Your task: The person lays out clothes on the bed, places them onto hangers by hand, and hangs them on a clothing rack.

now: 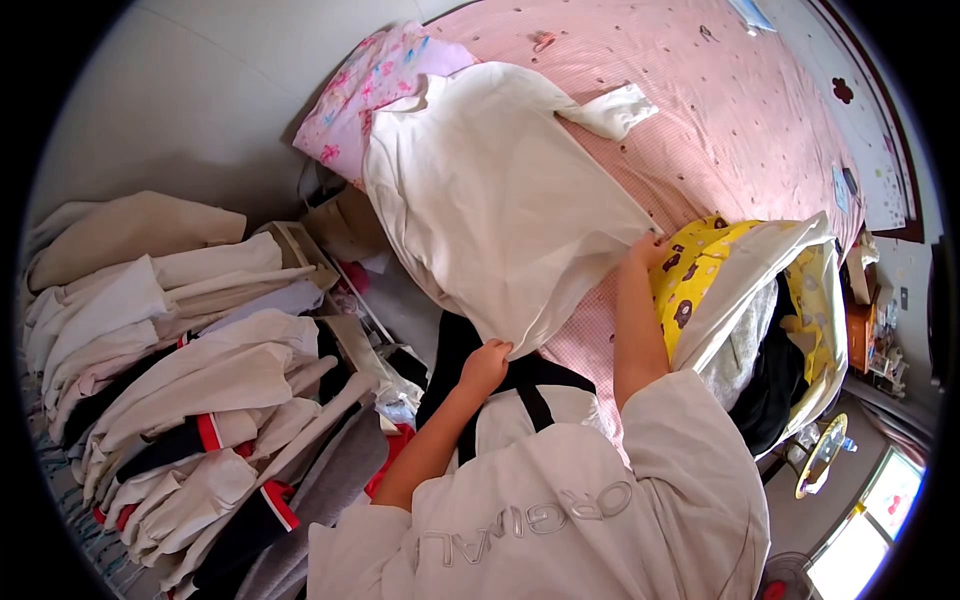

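A white long-sleeved shirt [490, 190] lies spread over the bed's edge, its collar at the far end and its hem toward me. My left hand [485, 368] is closed on the near left corner of the hem. Further up and to the right, my right hand [646, 252] grips the other hem corner. Between the two hands the hem is drawn out, with folds running into the cloth. One sleeve stretches right across the bed; the other sleeve is mostly out of sight.
The bed has a pink patterned sheet [740, 130] and a floral pillow [350, 90] beyond the collar. A yellow-lined laundry basket [690, 265] holding dark and grey clothes stands at my right. Several garments hang on a rack [200, 370] at my left.
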Demonstrator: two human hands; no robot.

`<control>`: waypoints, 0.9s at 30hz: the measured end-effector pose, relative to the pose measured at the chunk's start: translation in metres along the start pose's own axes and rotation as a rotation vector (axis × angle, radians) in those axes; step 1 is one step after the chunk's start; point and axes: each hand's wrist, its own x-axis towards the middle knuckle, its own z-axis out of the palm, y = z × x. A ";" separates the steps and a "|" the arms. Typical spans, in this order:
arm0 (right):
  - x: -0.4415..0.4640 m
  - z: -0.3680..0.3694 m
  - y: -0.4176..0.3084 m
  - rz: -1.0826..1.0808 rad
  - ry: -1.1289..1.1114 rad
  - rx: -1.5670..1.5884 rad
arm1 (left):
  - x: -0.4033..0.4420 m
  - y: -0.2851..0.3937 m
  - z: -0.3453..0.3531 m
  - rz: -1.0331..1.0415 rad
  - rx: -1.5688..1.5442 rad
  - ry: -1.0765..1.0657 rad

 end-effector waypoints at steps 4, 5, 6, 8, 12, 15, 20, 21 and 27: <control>0.023 0.003 -0.013 0.024 0.204 -0.048 | 0.021 0.013 0.020 0.069 -0.039 -0.084; 0.020 0.007 -0.029 0.057 0.218 -0.072 | 0.031 0.018 0.027 0.091 0.010 -0.193; 0.014 0.013 -0.046 0.090 0.234 0.000 | 0.039 0.022 0.038 0.151 -0.008 -0.190; 0.008 0.025 -0.073 0.147 0.277 0.144 | 0.049 0.033 0.048 0.220 -0.097 -0.199; 0.031 0.036 -0.081 0.005 0.285 0.087 | 0.058 0.038 0.052 0.324 -0.138 -0.340; 0.048 0.034 -0.063 -0.015 0.209 0.084 | 0.056 0.029 0.064 0.355 -0.179 -0.318; 0.028 0.024 0.016 0.131 -0.039 -0.392 | 0.047 0.007 0.059 0.217 -0.391 -0.188; 0.022 0.011 0.033 0.212 -0.255 -0.321 | 0.045 -0.010 0.065 0.190 -0.417 -0.109; -0.025 -0.034 0.052 0.119 -0.271 -0.638 | 0.032 -0.138 0.066 -0.966 -0.939 0.530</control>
